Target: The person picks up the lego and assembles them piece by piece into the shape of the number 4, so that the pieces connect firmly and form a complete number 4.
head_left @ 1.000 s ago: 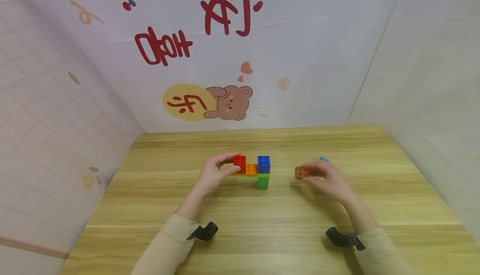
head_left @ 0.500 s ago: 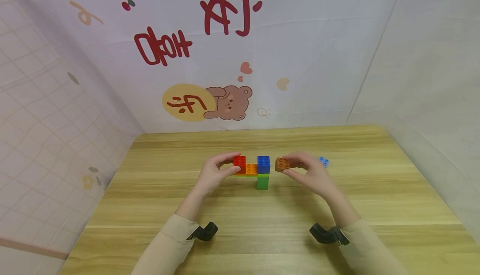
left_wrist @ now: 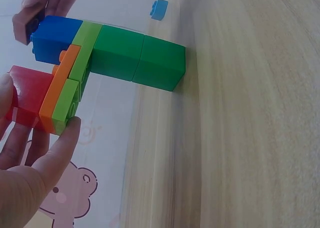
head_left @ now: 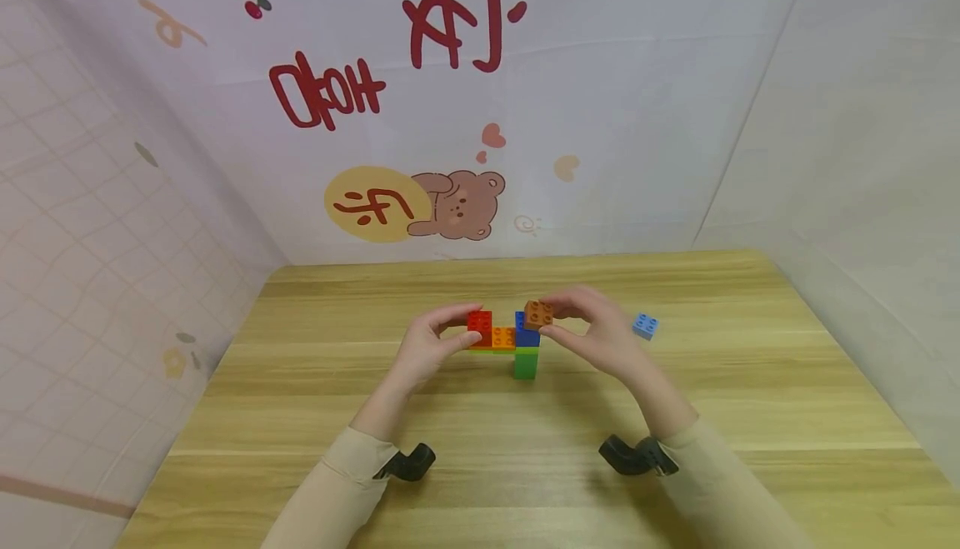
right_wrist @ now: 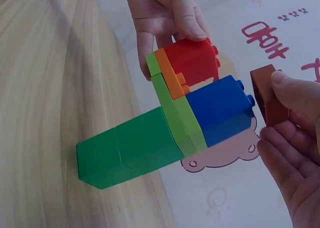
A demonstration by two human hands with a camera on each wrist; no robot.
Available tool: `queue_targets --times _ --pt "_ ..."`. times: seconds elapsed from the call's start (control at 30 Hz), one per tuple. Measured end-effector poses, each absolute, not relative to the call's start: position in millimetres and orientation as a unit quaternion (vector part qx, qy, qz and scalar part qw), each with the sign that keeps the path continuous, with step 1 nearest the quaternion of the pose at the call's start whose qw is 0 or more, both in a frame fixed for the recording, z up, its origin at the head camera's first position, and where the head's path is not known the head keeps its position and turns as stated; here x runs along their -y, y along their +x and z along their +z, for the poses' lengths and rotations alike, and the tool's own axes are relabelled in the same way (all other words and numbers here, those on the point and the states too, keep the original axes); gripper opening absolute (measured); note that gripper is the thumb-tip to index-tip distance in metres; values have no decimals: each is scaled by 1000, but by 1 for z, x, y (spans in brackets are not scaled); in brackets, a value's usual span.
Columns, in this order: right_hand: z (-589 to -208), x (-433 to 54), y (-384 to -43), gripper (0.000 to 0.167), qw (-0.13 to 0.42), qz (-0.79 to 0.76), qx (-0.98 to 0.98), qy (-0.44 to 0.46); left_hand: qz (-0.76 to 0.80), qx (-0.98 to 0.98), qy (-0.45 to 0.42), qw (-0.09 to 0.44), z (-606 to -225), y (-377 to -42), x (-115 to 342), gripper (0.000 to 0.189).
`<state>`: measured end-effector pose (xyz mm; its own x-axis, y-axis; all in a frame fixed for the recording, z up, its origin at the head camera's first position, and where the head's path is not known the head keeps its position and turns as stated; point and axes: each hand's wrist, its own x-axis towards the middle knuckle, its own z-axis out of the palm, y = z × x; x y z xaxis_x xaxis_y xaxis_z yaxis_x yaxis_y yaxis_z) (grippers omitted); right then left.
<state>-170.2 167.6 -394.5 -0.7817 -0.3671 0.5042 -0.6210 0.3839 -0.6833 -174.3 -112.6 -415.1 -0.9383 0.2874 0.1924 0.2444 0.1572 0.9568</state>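
A toy-brick build stands on the table: two green bricks (right_wrist: 145, 140) stacked as a column, thin lime plates (right_wrist: 176, 117) across the top, an orange plate (left_wrist: 59, 90) over the left overhang. On it sit a red brick (head_left: 480, 328) at left and a blue brick (right_wrist: 220, 110) above the column. My left hand (head_left: 425, 349) grips the overhanging end, thumb at the red brick and a finger under the lime plate. My right hand (head_left: 603, 334) pinches a brown brick (head_left: 538, 315) by its right side. The brown brick is just above the blue brick's studs, with a gap between them in the right wrist view.
A light blue brick (head_left: 645, 326) lies on the wooden table (head_left: 480, 482) to the right of the build. Behind the table hangs a white printed backdrop (head_left: 637, 116). Each wrist carries a black camera mount, such as the one on the left wrist (head_left: 411, 462).
My right hand has carried the brown brick leftward and up, from right of the build to over the blue brick. The light blue brick now shows fully. My left hand has stayed in place.
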Motion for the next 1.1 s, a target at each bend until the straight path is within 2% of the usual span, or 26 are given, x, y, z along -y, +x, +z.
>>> queue_targets --times 1.1 --pt "-392 -160 -179 36 114 427 836 325 626 -757 185 15 -415 -176 111 41"
